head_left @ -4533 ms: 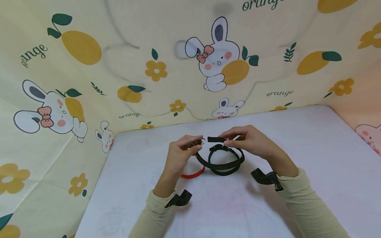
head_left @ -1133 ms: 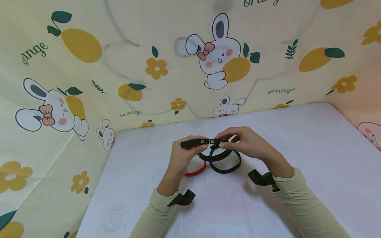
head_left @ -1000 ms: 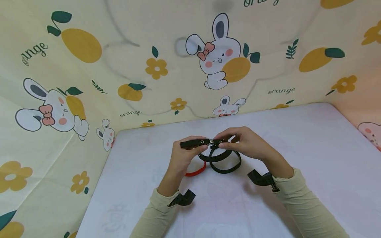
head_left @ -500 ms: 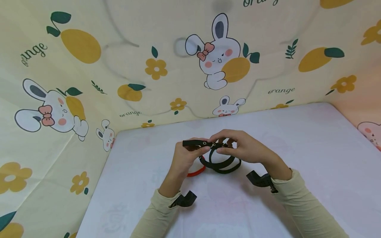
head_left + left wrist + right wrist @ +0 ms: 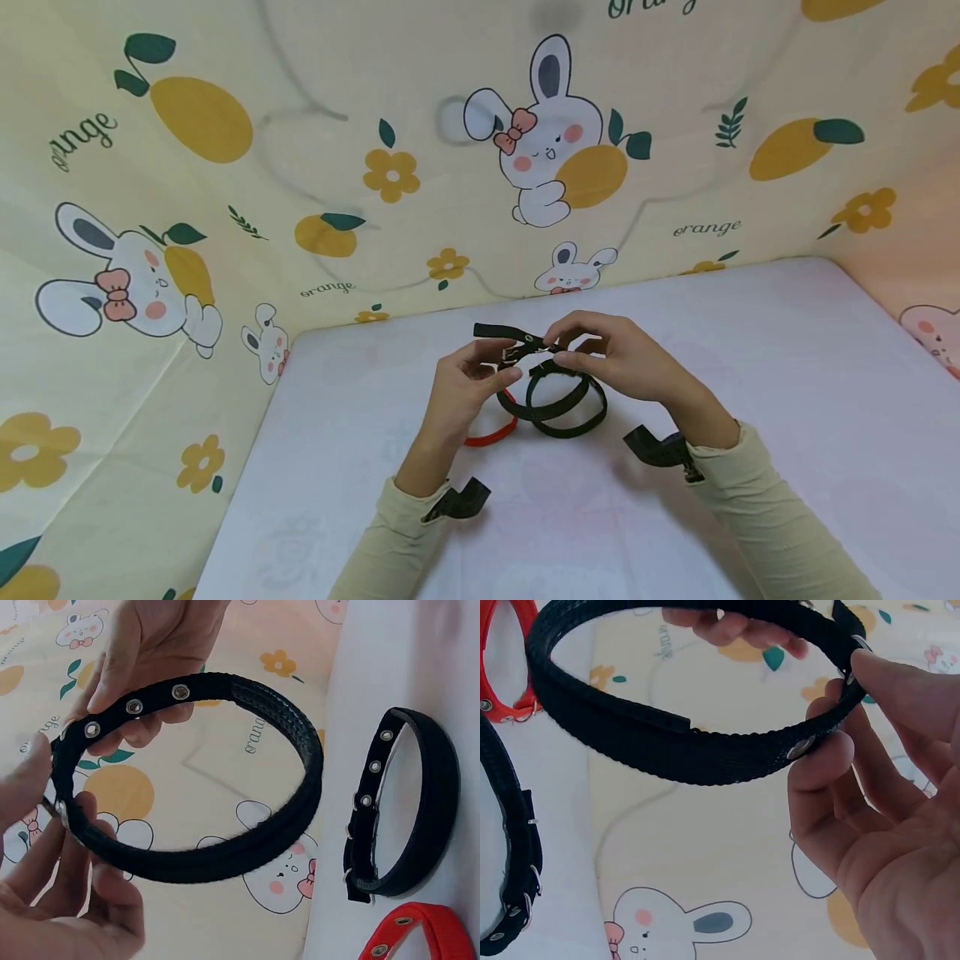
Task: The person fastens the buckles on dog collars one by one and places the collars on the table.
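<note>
A black pet collar (image 5: 551,411) with a metal buckle (image 5: 512,356) and eyelets is held up as a loop between both hands. The left hand (image 5: 463,392) pinches it at the buckle. With thumb and fingers, the right hand (image 5: 626,358) pinches the eyelet strap just right of the buckle. The strap's loose tip (image 5: 495,331) sticks out leftward above the buckle. In the left wrist view, eyelets line the collar's upper side (image 5: 180,691). The right wrist view shows its broad band (image 5: 735,761). Fingers partly hide how the strap sits in the buckle.
Below the hands, a second black collar (image 5: 572,432), buckled into a ring, lies on the white table (image 5: 547,533). A red collar (image 5: 491,438) lies to its left, partly behind the left hand. A cloth printed with rabbits and oranges (image 5: 420,92) hangs behind the table.
The strap tip, apart from the buckle at first, later lay through it over the left hand. Now that tip is lifted above the buckle, and the right hand has moved slightly up and right.
</note>
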Demonstrator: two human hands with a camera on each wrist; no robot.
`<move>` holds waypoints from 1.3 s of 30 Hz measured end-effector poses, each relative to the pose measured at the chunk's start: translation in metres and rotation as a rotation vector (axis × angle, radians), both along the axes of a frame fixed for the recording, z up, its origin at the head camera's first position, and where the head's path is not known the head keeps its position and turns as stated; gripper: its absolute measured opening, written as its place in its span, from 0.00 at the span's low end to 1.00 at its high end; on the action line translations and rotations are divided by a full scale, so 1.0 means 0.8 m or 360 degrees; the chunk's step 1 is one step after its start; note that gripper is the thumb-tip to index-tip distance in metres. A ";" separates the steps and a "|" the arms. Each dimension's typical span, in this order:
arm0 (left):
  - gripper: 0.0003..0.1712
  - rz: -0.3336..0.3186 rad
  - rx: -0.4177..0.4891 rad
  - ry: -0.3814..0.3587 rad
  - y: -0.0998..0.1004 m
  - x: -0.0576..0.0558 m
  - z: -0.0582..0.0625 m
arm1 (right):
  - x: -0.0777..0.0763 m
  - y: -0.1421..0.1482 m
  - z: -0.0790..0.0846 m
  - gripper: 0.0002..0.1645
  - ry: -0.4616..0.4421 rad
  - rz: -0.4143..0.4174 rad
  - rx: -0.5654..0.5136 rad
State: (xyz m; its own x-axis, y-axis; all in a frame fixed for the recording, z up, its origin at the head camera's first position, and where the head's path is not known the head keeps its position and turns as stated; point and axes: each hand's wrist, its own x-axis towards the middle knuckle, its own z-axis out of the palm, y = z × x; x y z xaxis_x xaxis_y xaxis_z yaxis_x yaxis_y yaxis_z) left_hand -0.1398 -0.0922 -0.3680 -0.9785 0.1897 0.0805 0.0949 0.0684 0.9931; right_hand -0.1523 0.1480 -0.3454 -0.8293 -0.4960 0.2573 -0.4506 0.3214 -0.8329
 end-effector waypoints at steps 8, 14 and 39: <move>0.16 0.0092 0.0050 0.0012 0.002 0.002 0.001 | -0.003 -0.005 -0.005 0.09 -0.0077 0.0011 -0.0131; 0.15 0.0121 0.0037 0.0030 0.005 0.003 0.001 | -0.003 -0.013 -0.008 0.03 -0.0070 -0.0045 -0.0166; 0.15 0.0157 -0.0015 0.0131 0.008 0.006 0.000 | 0.009 -0.027 -0.004 0.10 0.0100 -0.0207 0.0033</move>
State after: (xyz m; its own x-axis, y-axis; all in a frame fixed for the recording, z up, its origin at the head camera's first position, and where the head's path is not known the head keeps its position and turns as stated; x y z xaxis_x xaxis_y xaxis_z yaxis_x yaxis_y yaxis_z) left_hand -0.1348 -0.0857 -0.3683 -0.9826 0.0942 0.1600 0.1685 0.0903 0.9816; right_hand -0.1450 0.1263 -0.3483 -0.8694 -0.3914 0.3015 -0.4551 0.3972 -0.7969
